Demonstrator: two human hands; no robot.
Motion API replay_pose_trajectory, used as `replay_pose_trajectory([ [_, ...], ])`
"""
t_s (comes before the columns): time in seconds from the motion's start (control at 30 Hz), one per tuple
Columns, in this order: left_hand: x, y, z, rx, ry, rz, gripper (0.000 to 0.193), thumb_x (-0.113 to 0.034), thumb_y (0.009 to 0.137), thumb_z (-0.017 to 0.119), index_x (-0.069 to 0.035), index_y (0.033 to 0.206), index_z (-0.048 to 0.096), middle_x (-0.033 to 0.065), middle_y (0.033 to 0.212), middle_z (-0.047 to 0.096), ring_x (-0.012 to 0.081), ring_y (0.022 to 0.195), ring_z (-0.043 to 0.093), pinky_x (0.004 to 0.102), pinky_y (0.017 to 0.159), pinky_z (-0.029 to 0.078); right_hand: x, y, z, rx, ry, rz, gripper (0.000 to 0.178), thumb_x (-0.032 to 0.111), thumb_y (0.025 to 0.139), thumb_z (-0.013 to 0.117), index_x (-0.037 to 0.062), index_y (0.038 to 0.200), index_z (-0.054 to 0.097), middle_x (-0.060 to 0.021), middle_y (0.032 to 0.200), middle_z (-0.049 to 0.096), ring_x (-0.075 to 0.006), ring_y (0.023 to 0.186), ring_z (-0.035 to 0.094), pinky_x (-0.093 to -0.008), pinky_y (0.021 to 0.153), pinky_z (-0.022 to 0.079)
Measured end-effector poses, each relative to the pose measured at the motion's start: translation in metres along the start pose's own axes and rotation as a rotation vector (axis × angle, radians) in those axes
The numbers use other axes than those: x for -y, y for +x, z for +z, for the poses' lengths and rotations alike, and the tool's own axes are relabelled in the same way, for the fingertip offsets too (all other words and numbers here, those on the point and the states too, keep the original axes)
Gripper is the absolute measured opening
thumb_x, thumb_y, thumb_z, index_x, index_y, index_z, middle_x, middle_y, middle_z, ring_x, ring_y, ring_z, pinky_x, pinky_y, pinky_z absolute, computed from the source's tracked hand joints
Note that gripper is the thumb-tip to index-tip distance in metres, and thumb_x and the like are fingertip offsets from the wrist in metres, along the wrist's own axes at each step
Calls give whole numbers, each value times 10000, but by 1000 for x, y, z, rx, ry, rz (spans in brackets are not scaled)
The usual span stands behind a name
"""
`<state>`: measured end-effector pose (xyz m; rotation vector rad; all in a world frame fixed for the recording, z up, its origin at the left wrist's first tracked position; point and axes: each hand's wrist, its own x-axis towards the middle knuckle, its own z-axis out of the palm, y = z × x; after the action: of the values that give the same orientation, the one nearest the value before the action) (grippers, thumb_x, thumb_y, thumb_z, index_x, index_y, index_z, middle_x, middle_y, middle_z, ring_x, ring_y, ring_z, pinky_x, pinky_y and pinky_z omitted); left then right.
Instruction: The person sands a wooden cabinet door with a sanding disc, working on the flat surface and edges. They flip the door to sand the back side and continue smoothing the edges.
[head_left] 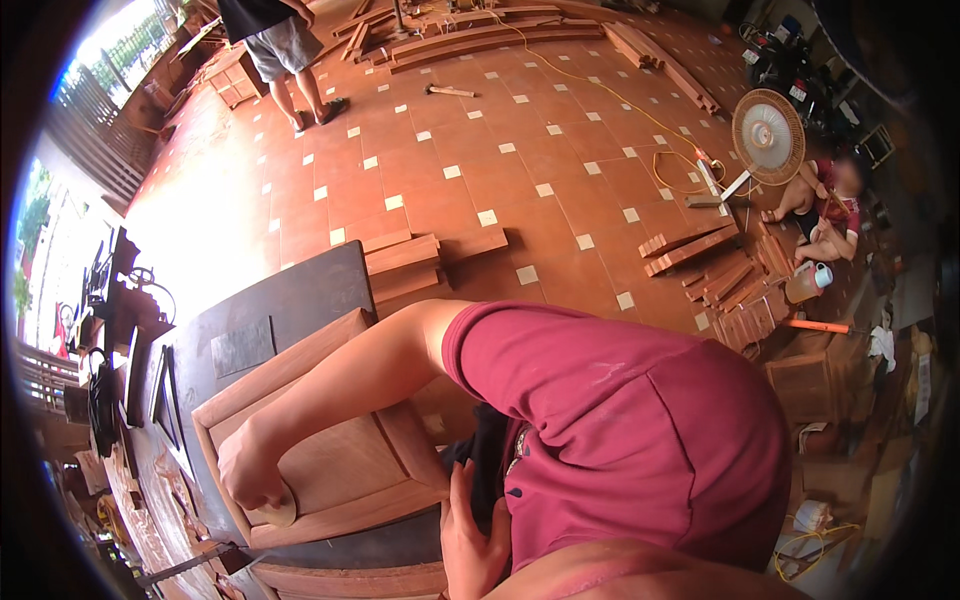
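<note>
A framed wooden panel (335,460), like a cabinet door, lies on a dark flat surface (300,290). My right hand (250,472) reaches across it from the maroon sleeve and is closed over a thin round tan disc, perhaps a sanding disc (284,508). The disc rests at the panel's lower left corner, partly under the fingers. Close to the panel's lower right corner is my left hand (474,545), its fingers stretched out and nothing seen in it. Whether it touches the frame I cannot tell.
A dark rectangular sheet (243,347) lies beyond the panel. Stacked wooden pieces (405,262) sit on the tiled floor, with a hammer (450,91) farther off. A fan (768,137) and a seated person (825,215) are at right; another person (285,55) stands at far left.
</note>
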<state>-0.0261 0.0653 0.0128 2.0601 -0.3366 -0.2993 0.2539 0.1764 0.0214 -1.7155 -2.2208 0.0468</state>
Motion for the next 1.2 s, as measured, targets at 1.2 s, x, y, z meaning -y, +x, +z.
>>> replay_pose_trajectory([
  [1.2,-2,-4,-1,-15,130,-32,752,-232,899,785,0,1528,445,187,1384,673,399,1227,663,446,1041,535,15,-45,-32,97,56,60,755,469,721,889,138,1368,686,-75,1330,662,-275,1303,580,-451,1087,433],
])
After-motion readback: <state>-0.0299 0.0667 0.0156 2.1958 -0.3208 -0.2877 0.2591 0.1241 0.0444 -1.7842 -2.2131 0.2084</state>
